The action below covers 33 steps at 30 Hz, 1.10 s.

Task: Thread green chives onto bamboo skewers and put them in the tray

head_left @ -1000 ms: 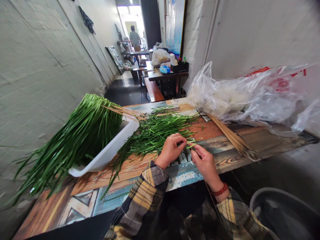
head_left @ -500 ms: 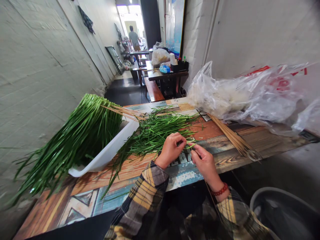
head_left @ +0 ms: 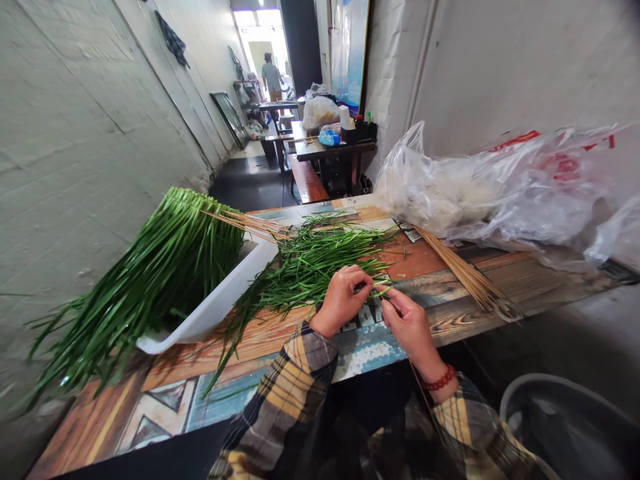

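Left hand [head_left: 345,301] and right hand [head_left: 411,325] both pinching chive stalks [head_left: 382,291] here, loose chives [head_left: 320,263] just beyond, bamboo skewers [head_left: 456,270] over to the right!

Strong light from the far doorway [head_left: 260,25] burns out to white and glares off the dark floor [head_left: 245,170]. The surface [head_left: 363,350] is softly lit, the space beneath it [head_left: 367,397] nearly black. The left hand [head_left: 345,300] and right hand [head_left: 413,330] look fairly crisp; wide-angle distortion stretches the left wall [head_left: 65,133], and the bucket [head_left: 537,380] at lower right is blurred.
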Available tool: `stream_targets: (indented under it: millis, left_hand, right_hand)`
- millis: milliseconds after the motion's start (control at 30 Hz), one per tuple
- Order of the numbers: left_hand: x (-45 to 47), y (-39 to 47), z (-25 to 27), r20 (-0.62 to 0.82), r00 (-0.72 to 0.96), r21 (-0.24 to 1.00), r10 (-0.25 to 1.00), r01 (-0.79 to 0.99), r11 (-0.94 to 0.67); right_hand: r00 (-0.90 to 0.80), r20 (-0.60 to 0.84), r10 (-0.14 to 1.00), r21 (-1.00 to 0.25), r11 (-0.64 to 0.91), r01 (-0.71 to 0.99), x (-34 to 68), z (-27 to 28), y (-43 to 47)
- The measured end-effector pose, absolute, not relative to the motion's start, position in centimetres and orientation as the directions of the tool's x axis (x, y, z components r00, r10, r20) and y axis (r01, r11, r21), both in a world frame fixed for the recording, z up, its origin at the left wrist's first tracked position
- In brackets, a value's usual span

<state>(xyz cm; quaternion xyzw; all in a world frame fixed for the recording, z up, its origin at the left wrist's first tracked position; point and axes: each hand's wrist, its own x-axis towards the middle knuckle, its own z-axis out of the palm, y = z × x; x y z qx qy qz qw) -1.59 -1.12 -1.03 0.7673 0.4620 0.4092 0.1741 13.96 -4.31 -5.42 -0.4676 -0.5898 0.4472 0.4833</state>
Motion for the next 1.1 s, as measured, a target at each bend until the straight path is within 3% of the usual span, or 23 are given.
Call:
stream_targets:
  millis: [833, 1100]
  left_hand:
    - [-1.8, -1.2, -0.8, 0.383, 0.365, 0.695, 0.849, 0.491, -0.525]
    - [-1.4, -1.7, -0.8, 0.253, 0.426, 0.715, 0.869, 0.523, -0.464]
  right_hand:
    - [-0.078, 0.146, 0.986, -0.987, 0.150, 0.052, 13.9, -4.9, -4.4]
    - [-0.115, 0.194, 0.974, -0.973, 0.206, 0.104, 14.0, -4.8, -4.5]
